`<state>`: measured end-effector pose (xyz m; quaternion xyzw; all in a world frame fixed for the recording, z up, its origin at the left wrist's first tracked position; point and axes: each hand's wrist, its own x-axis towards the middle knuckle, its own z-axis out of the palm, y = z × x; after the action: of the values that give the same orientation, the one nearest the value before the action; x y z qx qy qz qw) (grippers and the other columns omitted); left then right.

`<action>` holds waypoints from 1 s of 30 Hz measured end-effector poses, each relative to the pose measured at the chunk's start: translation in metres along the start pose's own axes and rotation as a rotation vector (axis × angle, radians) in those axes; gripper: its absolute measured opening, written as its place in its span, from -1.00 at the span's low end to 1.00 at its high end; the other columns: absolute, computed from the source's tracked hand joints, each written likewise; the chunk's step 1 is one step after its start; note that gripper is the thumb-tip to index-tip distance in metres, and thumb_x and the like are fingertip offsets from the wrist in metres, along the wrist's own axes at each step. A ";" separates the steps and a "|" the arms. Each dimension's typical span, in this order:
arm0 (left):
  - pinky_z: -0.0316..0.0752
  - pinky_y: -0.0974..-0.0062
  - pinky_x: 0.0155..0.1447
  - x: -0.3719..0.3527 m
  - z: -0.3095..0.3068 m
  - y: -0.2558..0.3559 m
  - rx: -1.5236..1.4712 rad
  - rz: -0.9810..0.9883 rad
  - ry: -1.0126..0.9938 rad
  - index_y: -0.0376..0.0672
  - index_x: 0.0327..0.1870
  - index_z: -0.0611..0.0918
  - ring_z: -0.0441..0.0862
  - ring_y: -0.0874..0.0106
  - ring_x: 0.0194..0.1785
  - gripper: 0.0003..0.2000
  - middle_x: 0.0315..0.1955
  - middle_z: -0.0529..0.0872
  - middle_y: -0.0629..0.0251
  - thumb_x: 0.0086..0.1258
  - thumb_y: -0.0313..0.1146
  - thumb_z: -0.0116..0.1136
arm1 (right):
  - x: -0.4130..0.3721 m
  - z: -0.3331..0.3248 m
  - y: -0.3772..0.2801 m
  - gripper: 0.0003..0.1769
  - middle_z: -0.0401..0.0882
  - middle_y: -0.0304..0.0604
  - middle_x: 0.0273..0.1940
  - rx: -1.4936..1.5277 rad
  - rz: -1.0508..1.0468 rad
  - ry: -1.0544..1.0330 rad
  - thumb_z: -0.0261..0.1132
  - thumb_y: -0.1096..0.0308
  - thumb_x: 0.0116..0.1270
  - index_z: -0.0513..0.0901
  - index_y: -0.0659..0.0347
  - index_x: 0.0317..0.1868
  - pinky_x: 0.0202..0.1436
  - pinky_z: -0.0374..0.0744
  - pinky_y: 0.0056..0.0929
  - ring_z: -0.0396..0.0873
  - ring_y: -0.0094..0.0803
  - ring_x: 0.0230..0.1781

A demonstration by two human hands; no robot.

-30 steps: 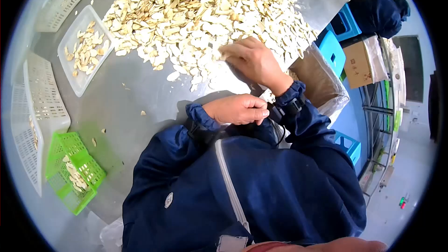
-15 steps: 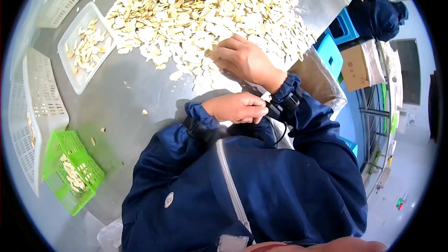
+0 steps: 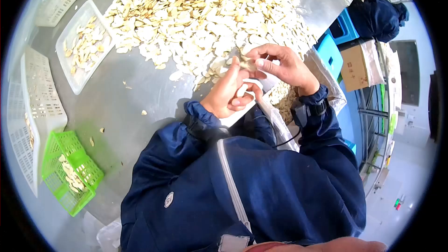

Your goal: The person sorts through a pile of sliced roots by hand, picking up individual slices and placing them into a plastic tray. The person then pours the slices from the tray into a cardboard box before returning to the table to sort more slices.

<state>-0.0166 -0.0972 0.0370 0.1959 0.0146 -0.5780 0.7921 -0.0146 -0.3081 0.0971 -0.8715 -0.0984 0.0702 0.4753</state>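
Two hands meet just above the near edge of the tabletop [image 3: 135, 98]: the right hand [image 3: 285, 67] pinches a pale slice [image 3: 244, 63] between thumb and forefinger, while the left hand [image 3: 229, 94] curls its fingers narrow against the same slice, though I cannot tell whether it truly grips. The big pile [image 3: 200, 9] lies just beyond, and an open bag [image 3: 284, 97] hangs below. The piece looks thin and brittle, so a light pinch at the edges, held over the bag or tabletop, seems wisest. A clear tray [image 3: 70, 72] sits well to the left.
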 end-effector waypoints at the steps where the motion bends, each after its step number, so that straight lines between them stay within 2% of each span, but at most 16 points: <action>1: 0.05 0.78 -0.64 0.001 -0.002 -0.001 -0.028 0.007 -0.016 -0.26 0.05 0.56 0.21 0.72 -0.66 -0.35 -0.45 0.60 0.27 0.75 0.25 -0.34 | -0.002 0.003 -0.002 -0.78 0.78 -0.20 -0.23 0.080 -0.068 -0.002 0.45 0.26 0.46 0.84 0.10 0.03 -0.16 0.65 -0.44 0.72 -0.41 -0.25; 4: 0.11 0.77 -0.60 0.003 -0.007 -0.011 0.138 -0.003 -0.083 -0.25 0.02 0.57 0.25 0.71 -0.65 -0.53 -0.44 0.59 0.29 0.78 0.05 -0.17 | 0.018 0.019 0.011 -0.75 0.80 -0.16 -0.11 -0.467 -0.426 0.106 0.46 0.31 0.38 0.85 -0.03 0.05 -0.04 0.72 -0.27 0.74 -0.18 -0.17; 6: 0.16 0.75 -0.55 0.004 -0.013 -0.014 0.224 -0.049 -0.185 -0.25 -0.01 0.57 0.27 0.71 -0.63 -0.72 -0.44 0.57 0.35 0.76 -0.18 -0.03 | 0.031 0.037 0.010 -0.66 0.75 -0.24 -0.05 -0.567 -0.540 0.032 0.47 0.39 0.33 0.82 -0.01 0.12 -0.01 0.70 -0.30 0.69 -0.23 -0.05; 7: 0.07 0.76 -0.57 0.001 -0.009 -0.015 0.292 -0.078 -0.202 -0.25 -0.03 0.57 0.22 0.74 -0.64 -0.73 -0.47 0.51 0.41 0.76 -0.21 -0.03 | 0.038 0.049 0.013 -0.62 0.74 -0.26 -0.04 -0.635 -0.639 0.028 0.48 0.39 0.31 0.80 -0.05 0.15 0.01 0.69 -0.31 0.68 -0.26 -0.03; 9: 0.44 0.63 -0.37 0.006 -0.023 -0.012 0.312 -0.146 -0.347 -0.26 0.10 0.59 0.55 0.52 -0.48 -0.73 -0.32 0.67 0.26 0.70 -0.21 0.08 | 0.039 0.055 0.010 -0.69 0.72 -0.27 -0.01 -0.607 -0.589 -0.014 0.46 0.30 0.34 0.78 -0.06 0.09 0.02 0.70 -0.29 0.67 -0.22 -0.01; 12: 0.22 0.71 -0.51 0.009 -0.024 -0.021 0.805 0.414 -0.405 -0.24 0.06 0.56 0.41 0.63 -0.54 -0.79 -0.38 0.62 0.32 0.73 -0.27 0.02 | 0.035 0.046 0.015 -0.75 0.73 -0.25 -0.10 -0.567 -0.618 0.018 0.49 0.41 0.27 0.75 0.07 -0.03 0.00 0.68 -0.32 0.68 -0.26 -0.09; 14: 0.19 0.71 -0.55 0.007 -0.020 -0.021 0.919 0.646 -0.397 -0.24 0.05 0.55 0.41 0.63 -0.55 -0.81 -0.36 0.64 0.27 0.72 -0.30 0.00 | 0.023 0.032 0.018 -0.76 0.73 -0.19 -0.13 -0.475 -0.397 0.022 0.49 0.38 0.33 0.75 0.12 -0.01 -0.04 0.66 -0.35 0.70 -0.26 -0.16; 15: 0.34 0.59 -0.36 0.003 -0.017 -0.013 0.842 0.408 -0.330 -0.25 0.14 0.55 0.52 0.47 -0.34 -0.75 -0.22 0.67 0.20 0.69 -0.25 0.04 | 0.016 0.027 0.019 -0.76 0.74 -0.16 -0.14 -0.428 -0.285 0.026 0.48 0.36 0.36 0.75 0.14 0.01 -0.07 0.66 -0.36 0.70 -0.27 -0.19; 17: 0.64 0.34 0.00 -0.006 -0.011 0.002 0.628 -0.037 -0.114 -0.25 0.32 0.56 0.74 0.15 0.07 -0.58 0.07 0.75 0.05 0.63 -0.15 0.13 | 0.004 0.021 0.016 -0.75 0.73 -0.20 -0.24 -0.276 -0.015 0.212 0.39 0.33 0.51 0.74 0.24 0.10 -0.18 0.60 -0.49 0.65 -0.51 -0.26; 19: 0.63 0.52 -0.29 0.010 -0.027 -0.009 0.182 -0.057 -0.166 -0.24 0.27 0.57 0.78 0.22 -0.07 -0.62 -0.01 0.75 0.01 0.70 -0.13 0.03 | -0.008 0.011 0.019 -0.72 0.73 -0.20 -0.24 -0.168 0.159 0.359 0.37 0.28 0.53 0.72 0.30 0.09 -0.16 0.63 -0.45 0.63 -0.54 -0.27; 20: 0.46 0.71 -0.54 0.010 -0.023 -0.014 0.225 0.001 -0.074 -0.23 0.24 0.55 0.79 0.33 -0.22 -0.52 -0.12 0.74 0.03 0.77 0.04 -0.16 | -0.016 0.004 0.022 -0.70 0.72 -0.26 -0.21 -0.076 0.261 0.345 0.35 0.28 0.56 0.71 0.36 0.08 -0.12 0.60 -0.49 0.59 -0.61 -0.23; 23: 0.57 0.66 -0.48 0.013 -0.018 -0.015 0.043 0.054 -0.013 -0.25 0.30 0.51 0.79 0.34 -0.18 -0.38 -0.12 0.74 0.06 0.75 0.20 -0.26 | -0.038 -0.001 0.014 -0.68 0.70 -0.41 -0.16 0.409 0.203 0.095 0.34 0.25 0.59 0.72 0.30 0.16 -0.01 0.58 -0.58 0.60 -0.65 -0.16; 24: 0.61 0.65 -0.46 0.014 -0.018 -0.017 0.029 0.073 -0.022 -0.26 0.31 0.51 0.79 0.36 -0.16 -0.30 -0.12 0.74 0.07 0.72 0.29 -0.32 | -0.041 0.001 0.010 -0.71 0.75 -0.30 -0.15 0.381 0.236 0.147 0.36 0.28 0.56 0.75 0.27 0.14 -0.02 0.62 -0.53 0.66 -0.57 -0.18; 27: 0.47 0.70 -0.51 0.010 -0.014 -0.014 0.113 0.069 -0.011 -0.25 0.26 0.54 0.70 0.46 -0.27 -0.55 -0.17 0.70 0.19 0.78 0.00 -0.14 | -0.034 -0.008 0.015 -0.78 0.79 -0.15 -0.10 -0.340 0.220 0.250 0.39 0.34 0.49 0.81 0.20 0.06 -0.04 0.66 -0.43 0.72 -0.42 -0.20; 28: 0.43 0.71 -0.53 0.009 -0.015 -0.013 0.136 0.064 -0.023 -0.24 0.24 0.53 0.68 0.48 -0.29 -0.61 -0.18 0.69 0.22 0.76 -0.09 -0.10 | -0.029 -0.004 0.015 -0.81 0.78 -0.04 -0.09 -0.360 0.155 0.276 0.40 0.35 0.46 0.84 0.12 0.00 -0.05 0.69 -0.34 0.75 -0.29 -0.22; 30: 0.34 0.74 -0.55 0.007 -0.014 -0.013 0.180 0.053 -0.042 -0.23 0.22 0.53 0.62 0.54 -0.34 -0.73 -0.21 0.66 0.26 0.73 -0.25 0.00 | -0.018 0.008 0.025 -0.74 0.77 -0.14 -0.04 -0.462 -0.092 0.278 0.40 0.38 0.41 0.83 0.05 0.07 0.02 0.70 -0.29 0.73 -0.22 -0.08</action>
<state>-0.0238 -0.1024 0.0189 0.2544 -0.0593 -0.5597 0.7864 -0.0308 -0.3190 0.0722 -0.9527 -0.0854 -0.0961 0.2755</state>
